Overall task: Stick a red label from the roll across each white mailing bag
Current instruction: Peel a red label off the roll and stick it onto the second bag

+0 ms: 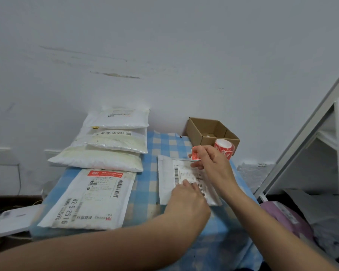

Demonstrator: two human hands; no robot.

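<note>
One done, likely: big bag (pixel 82 200) front-left shows red strip (pixel 105 174) | right hand (pixel 213 163) fingers pinch peeled label (pixel 195 153) over small bag (pixel 165 173) | left hand (pixel 186 196) presses it to table (pixel 145 192) | roll (pixel 224 148) by box (pixel 211 132) | stack (pixel 114 145) of three behind, apparently still to do.

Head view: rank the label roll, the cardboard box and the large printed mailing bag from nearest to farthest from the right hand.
From the right hand, which pinches a red label:
1. label roll, just behind the hand, on the right.
2. cardboard box, behind the roll, by the wall.
3. large printed mailing bag, far across on the left side.
</note>
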